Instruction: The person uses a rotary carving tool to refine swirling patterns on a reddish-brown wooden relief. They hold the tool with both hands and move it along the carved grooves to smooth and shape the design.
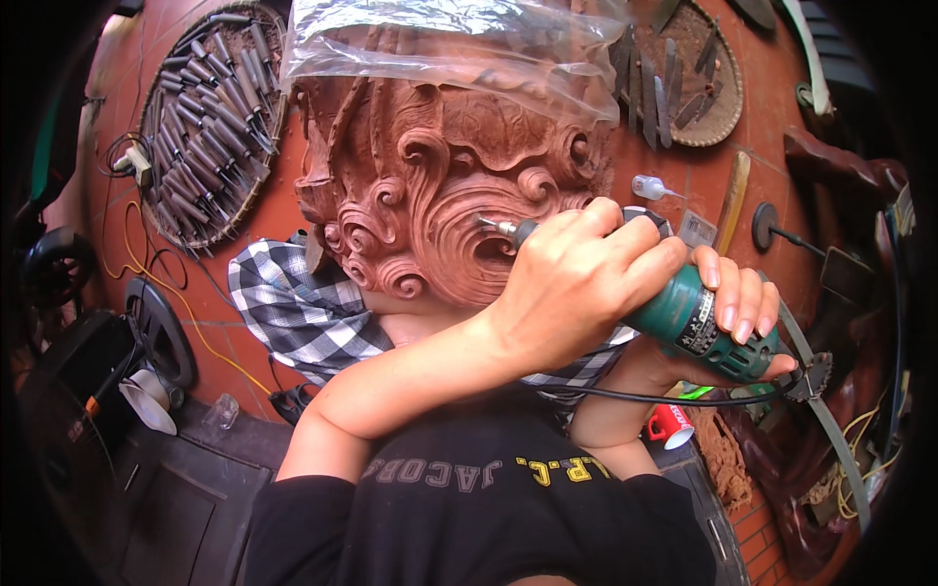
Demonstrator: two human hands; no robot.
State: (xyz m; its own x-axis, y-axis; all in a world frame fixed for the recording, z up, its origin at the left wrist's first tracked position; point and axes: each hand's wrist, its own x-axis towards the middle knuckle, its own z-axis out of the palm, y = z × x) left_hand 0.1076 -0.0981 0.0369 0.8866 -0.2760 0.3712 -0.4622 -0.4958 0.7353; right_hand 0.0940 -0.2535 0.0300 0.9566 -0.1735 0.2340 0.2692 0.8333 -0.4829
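Note:
Both hands grip a green electric die grinder [672, 305] with a black vented rear. My left hand [581, 264] wraps over its dark front end, and my right hand [741, 301] is closed around the back of the body. The grinder's metal collet and thin bit [496, 226] point left, over the swirling grooves of a reddish-brown wood carving [430, 200]. Whether the bit touches the wood I cannot tell. Curls and wave shapes in relief cover the carving, and clear plastic sheeting [459, 44] lies over its far part. A black cord [645, 396] runs from the grinder's rear across my lap.
A round woven tray [156, 195] of several wood-handled chisels stands at left. Another tray [728, 117] with flat blades is at far right. Nearby lie a small white squeeze bottle [653, 187] and a wooden-handled tool [734, 200]. A red mug [668, 428] sits by my right elbow.

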